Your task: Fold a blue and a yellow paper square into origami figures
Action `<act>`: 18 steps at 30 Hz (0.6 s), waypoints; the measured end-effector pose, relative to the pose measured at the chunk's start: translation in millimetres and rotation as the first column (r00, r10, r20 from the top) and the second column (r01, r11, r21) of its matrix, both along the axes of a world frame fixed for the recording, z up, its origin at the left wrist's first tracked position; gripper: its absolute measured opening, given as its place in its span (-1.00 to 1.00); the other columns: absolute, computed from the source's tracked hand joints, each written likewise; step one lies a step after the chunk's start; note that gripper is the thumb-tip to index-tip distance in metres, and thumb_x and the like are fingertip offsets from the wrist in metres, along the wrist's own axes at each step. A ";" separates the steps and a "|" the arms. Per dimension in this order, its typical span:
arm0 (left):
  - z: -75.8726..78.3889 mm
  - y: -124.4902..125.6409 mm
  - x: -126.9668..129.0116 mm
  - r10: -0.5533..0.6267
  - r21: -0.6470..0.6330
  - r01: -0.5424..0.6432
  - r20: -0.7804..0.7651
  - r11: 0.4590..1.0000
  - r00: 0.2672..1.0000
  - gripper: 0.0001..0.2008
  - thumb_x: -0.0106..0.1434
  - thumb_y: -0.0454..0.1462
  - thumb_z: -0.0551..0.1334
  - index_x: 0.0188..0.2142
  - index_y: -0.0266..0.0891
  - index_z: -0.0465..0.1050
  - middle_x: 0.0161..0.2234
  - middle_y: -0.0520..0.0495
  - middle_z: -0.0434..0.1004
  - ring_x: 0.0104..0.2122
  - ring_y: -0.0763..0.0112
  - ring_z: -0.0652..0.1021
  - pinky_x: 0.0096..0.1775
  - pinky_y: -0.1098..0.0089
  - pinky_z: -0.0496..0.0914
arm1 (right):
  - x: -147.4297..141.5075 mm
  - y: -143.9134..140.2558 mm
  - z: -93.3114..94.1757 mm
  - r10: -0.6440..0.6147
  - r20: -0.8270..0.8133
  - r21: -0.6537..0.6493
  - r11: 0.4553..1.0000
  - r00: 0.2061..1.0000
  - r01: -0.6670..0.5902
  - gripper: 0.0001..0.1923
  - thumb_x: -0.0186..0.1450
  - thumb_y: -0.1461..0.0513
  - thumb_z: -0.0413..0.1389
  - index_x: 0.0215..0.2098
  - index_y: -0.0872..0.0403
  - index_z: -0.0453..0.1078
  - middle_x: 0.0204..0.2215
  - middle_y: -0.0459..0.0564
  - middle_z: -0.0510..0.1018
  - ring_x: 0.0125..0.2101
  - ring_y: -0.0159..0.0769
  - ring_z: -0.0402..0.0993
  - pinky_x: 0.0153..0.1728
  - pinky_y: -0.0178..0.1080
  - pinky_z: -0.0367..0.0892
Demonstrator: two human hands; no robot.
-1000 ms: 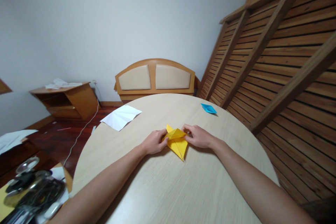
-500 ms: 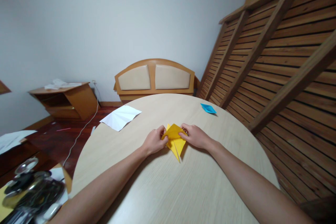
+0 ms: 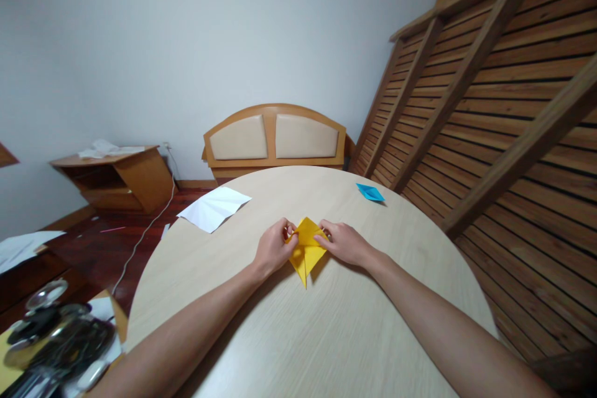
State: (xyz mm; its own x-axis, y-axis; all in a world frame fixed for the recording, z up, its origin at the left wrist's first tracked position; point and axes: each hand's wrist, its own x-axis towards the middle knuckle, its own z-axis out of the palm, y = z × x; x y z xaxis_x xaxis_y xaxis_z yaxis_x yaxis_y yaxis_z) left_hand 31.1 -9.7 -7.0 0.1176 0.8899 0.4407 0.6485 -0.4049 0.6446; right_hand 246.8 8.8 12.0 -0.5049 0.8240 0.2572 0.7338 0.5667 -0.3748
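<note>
A folded yellow paper lies on the round light-wood table, its long point aimed toward me. My left hand pinches its left corner and my right hand pinches its right corner. Both hands rest on the tabletop with the paper between them. The fingertips cover the paper's side edges.
A small blue folded paper lies at the table's far right. A white sheet hangs over the far left edge. A padded headboard and slatted wood panels stand behind. Metal clutter sits low on the left.
The yellow paper has been folded narrower and shifted slightly left. Both hands have drawn closer together on it.
</note>
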 end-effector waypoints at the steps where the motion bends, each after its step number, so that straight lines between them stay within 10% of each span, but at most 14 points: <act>1: 0.1 0.3 0.2 0.004 0.009 -0.004 0.008 1.000 1.000 -0.90 0.20 -0.32 0.17 -0.41 -0.18 0.24 -0.40 0.03 0.48 -0.42 0.41 0.46 -0.34 0.43 0.28 | 0.0 -0.1 0.2 0.001 0.005 0.000 1.000 1.000 -0.001 -0.86 0.38 0.14 0.07 -0.22 0.04 0.38 -0.38 -0.03 0.59 -0.42 -0.30 0.44 -0.39 -0.32 0.10; 18: 6.3 -2.3 4.7 0.029 0.015 -0.030 0.020 0.999 0.999 -0.82 0.31 -0.17 0.14 -0.33 -0.21 0.41 -0.42 0.02 0.51 -0.48 0.43 0.45 -0.36 0.43 0.30 | -7.1 -4.6 2.8 0.057 0.032 0.022 0.998 0.998 -0.057 -0.83 0.40 0.12 0.06 -0.27 0.05 0.35 -0.37 -0.01 0.58 -0.38 -0.27 0.46 -0.39 -0.30 0.08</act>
State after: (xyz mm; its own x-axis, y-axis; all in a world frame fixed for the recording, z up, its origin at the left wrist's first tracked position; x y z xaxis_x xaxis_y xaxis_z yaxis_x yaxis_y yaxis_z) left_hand 35.8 -12.0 -0.7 0.0825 0.8862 0.4560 0.6477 -0.3954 0.6513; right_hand 239.7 4.2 14.8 -0.5590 0.7876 0.2591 0.7110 0.6161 -0.3389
